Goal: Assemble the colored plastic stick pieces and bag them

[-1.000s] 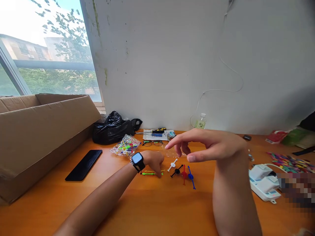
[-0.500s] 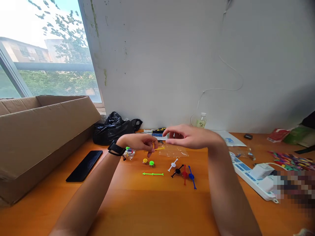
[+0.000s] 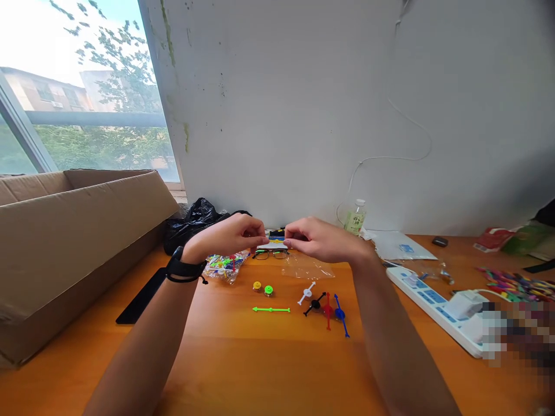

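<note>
Between my two hands a small yellow plastic arrow [image 3: 276,241] is held level above the table. My left hand [image 3: 240,236], with a black band at the wrist, pinches one end of it. The fingers of my right hand [image 3: 314,236] are closed on the other end. Below lie a green arrow [image 3: 271,310], a yellow round base [image 3: 257,286] and a green round base [image 3: 269,290]. To their right are arrows with round centres: a white spinner [image 3: 307,293], a black spinner [image 3: 315,304], a red spinner [image 3: 328,311] and a blue spinner [image 3: 340,314].
A cardboard box [image 3: 87,242] and a dark phone [image 3: 141,303] are at left. Behind my hands lie a clear bag of coloured parts [image 3: 223,267], eyeglasses [image 3: 271,253] and a black plastic bag [image 3: 197,216]. A bottle [image 3: 356,218] and a power strip [image 3: 433,309] stand right.
My right hand has come down and closed on the yellow arrow, which my left hand held alone. My left hand has shifted left and up, uncovering the bag of parts and the eyeglasses.
</note>
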Motion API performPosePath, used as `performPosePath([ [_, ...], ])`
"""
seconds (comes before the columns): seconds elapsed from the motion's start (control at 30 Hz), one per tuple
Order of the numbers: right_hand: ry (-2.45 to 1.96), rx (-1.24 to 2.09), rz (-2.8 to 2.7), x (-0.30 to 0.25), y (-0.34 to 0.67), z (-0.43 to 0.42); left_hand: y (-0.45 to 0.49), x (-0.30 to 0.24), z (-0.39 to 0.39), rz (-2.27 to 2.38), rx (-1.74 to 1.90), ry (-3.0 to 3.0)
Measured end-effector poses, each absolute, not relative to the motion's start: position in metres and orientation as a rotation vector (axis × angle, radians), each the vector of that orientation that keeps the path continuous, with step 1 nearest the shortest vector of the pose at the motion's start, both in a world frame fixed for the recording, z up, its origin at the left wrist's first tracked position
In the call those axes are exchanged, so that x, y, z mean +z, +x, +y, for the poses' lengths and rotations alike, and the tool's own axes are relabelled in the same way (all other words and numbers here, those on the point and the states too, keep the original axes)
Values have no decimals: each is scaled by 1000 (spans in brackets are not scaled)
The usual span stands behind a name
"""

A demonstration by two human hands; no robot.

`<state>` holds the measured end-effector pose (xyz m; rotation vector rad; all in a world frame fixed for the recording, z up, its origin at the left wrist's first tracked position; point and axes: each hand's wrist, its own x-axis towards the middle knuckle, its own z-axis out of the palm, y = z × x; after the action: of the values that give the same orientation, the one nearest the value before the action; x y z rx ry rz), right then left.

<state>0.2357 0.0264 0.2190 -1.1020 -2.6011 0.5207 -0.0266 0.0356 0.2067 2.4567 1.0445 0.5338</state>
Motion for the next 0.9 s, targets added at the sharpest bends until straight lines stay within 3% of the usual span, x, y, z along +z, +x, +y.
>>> performPosePath([
  [0.3, -1046, 391, -2575, 222, 227, 17, -13, 208, 20, 1058, 722, 2646],
  [0.9, -1072, 361, -2566, 229, 237, 6, -16, 219, 8, 1101, 641, 2667],
])
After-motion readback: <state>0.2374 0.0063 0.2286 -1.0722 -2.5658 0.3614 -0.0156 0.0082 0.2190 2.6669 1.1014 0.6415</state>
